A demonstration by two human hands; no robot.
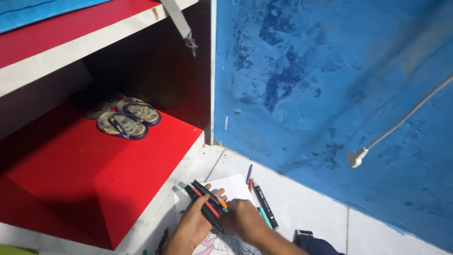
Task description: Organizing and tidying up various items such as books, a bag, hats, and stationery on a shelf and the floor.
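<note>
Near edge, bottom centre: left hand palm-up over a sheet on the tiled floor, fingers curled round a bundle of pens — black barrels, one with a green tip, one red, one orange-tipped. Right hand just beside, touching the bundle at its lower end; fingers narrow, pinched at a pen, exact grip hidden by the back of the hand. Sheet white at the top, printed colouring figure showing at the bottom edge under the wrists. Just right of the hands, lying on the sheet edge and floor: black marker, teal pen partly under the right hand, purple crayon, short red crayon beside it. Dark object at the right forearm, too cut off to tell. Left: open cabinet with red shelf, white edging. Further back on the shelf, pair of small sandals, patterned soles, blue-purple straps, side by side and touching. Grey strap with metal clip hanging from the upper shelf. Far right: blue wall, paint blotchy; white cable running down across it, plug at the end, hanging free against the wall.
</note>
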